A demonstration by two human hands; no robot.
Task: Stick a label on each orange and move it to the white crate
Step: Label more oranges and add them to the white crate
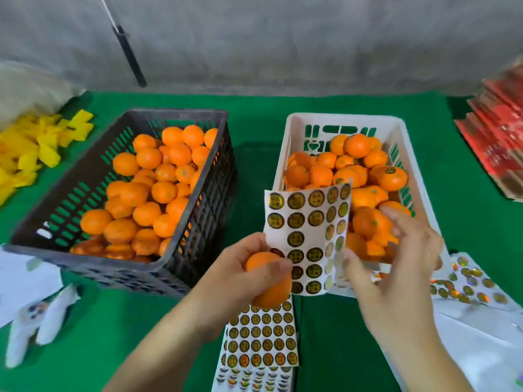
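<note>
My left hand (pixel 240 267) grips an orange (pixel 270 287) and also pinches the lower left edge of a sheet of round gold labels (pixel 308 239), which stands upright in front of the white crate (pixel 294 128). My right hand (pixel 396 267) reaches to the sheet's right edge with its thumb and fingers against the curled side; whether it pinches a label I cannot tell. The white crate holds several oranges, one with a label on top (pixel 392 176). On the left, the black crate (pixel 175 114) is full of oranges.
More label sheets (pixel 263 340) lie on the green cloth (pixel 325 349) below my hands, and others (pixel 469 287) to the right on white paper. Yellow scraps (pixel 36 148) sit far left, white gloves (pixel 42 323) near left, and red flat boxes (pixel 498 131) far right.
</note>
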